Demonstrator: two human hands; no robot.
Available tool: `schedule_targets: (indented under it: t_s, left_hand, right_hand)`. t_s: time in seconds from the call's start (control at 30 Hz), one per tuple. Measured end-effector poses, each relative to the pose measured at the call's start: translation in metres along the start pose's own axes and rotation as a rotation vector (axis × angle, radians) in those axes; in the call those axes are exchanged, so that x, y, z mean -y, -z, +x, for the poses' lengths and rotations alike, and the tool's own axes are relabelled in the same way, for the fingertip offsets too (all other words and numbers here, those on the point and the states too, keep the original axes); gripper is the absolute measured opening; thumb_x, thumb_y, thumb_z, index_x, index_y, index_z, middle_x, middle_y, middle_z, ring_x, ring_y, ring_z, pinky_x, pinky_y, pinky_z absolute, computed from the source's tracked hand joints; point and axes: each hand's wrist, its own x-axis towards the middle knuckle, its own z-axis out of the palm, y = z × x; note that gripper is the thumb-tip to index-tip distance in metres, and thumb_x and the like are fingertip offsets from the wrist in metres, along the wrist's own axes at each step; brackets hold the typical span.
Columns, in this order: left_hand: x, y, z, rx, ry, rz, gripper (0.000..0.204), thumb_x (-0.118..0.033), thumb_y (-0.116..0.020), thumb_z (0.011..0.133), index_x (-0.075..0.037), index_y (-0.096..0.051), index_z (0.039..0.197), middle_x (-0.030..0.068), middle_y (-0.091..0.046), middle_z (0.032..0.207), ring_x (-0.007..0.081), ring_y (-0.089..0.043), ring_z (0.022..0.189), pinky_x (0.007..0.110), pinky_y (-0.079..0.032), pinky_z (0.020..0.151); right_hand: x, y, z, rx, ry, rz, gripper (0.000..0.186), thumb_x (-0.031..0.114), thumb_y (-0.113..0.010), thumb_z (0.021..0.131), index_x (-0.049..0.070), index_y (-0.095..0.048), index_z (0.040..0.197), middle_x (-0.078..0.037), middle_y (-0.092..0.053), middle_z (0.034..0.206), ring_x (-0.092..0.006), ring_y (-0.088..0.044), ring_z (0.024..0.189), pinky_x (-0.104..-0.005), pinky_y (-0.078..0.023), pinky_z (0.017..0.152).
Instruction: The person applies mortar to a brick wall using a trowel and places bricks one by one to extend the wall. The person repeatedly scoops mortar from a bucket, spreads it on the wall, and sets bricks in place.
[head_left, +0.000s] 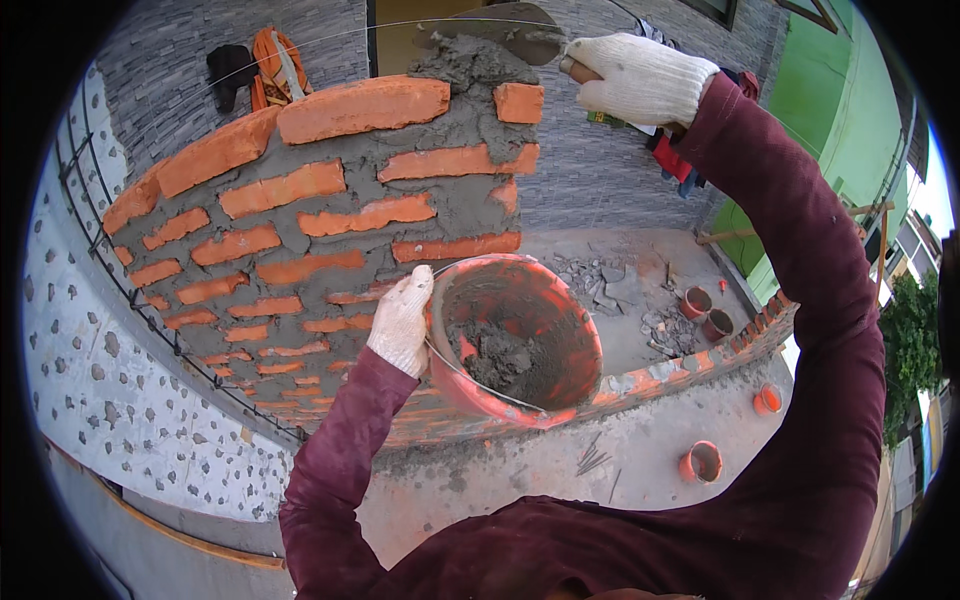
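Observation:
My right hand [645, 82], in a white knit glove, is closed round the wooden handle of a trowel [515, 38]. The trowel's blade is at the top of the brick wall [310, 215], against a heap of wet mortar [470, 65] at the end of the top course. My left hand [402, 322], gloved too, grips the rim of an orange-red bucket [590, 350] and holds it in front of the wall. Grey mortar [505, 355] lies in the bottom of the bucket, and its wire handle hangs over the near side.
A thin string line [400, 22] runs above the wall's top. Steel rebar [110, 265] stands along the left end. Down on the floor are orange buckets [700, 462], thin rods [592, 458] and rubble [600, 285]. A low brick wall [690, 368] extends to the right.

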Motion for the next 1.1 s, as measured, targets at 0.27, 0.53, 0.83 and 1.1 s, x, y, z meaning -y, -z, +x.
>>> schedule_targets:
  t_s: [0.27,0.53,0.83,1.1]
  left_hand:
    - [0.009,0.017,-0.019,-0.138,-0.129,-0.001,0.045,-0.036,-0.059,0.107,0.003,-0.059,0.130,0.0076,-0.065,0.116,0.0180,-0.063,0.104,0.036,-0.054,0.089]
    - [0.022,0.044,-0.033,-0.196,-0.113,0.041,0.047,-0.035,-0.060,0.105,0.005,-0.057,0.131,0.0083,-0.062,0.115,0.0178,-0.061,0.102,0.035,-0.053,0.087]
    - [0.030,0.083,-0.060,-0.205,-0.058,0.043,0.048,-0.033,-0.059,0.106,0.006,-0.056,0.133,0.0109,-0.062,0.123,0.0200,-0.059,0.109,0.036,-0.051,0.093]
    - [0.024,0.103,-0.062,-0.170,-0.085,0.021,0.036,-0.030,-0.051,0.110,0.001,-0.061,0.125,0.0110,-0.065,0.120,0.0220,-0.064,0.107,0.040,-0.055,0.092]
  right_hand:
    - [0.052,-0.013,-0.030,-0.111,-0.285,-0.286,0.030,0.007,-0.063,0.084,-0.009,-0.061,0.110,-0.023,-0.073,0.087,-0.0383,-0.075,0.082,-0.0445,-0.061,0.067]
    - [0.097,-0.003,0.013,0.166,-0.182,-0.288,0.023,0.018,-0.073,0.083,0.004,-0.079,0.101,-0.020,-0.076,0.096,-0.0363,-0.076,0.085,-0.0450,-0.061,0.070]
    - [0.110,-0.019,0.004,0.096,-0.206,-0.503,0.050,0.012,-0.074,0.085,-0.017,-0.056,0.121,-0.020,-0.072,0.088,-0.0312,-0.077,0.080,-0.0379,-0.060,0.060]
    - [0.094,-0.022,-0.042,0.098,-0.279,-0.459,0.056,0.006,-0.067,0.082,-0.023,-0.045,0.124,-0.024,-0.070,0.091,-0.0310,-0.076,0.079,-0.0370,-0.058,0.058]
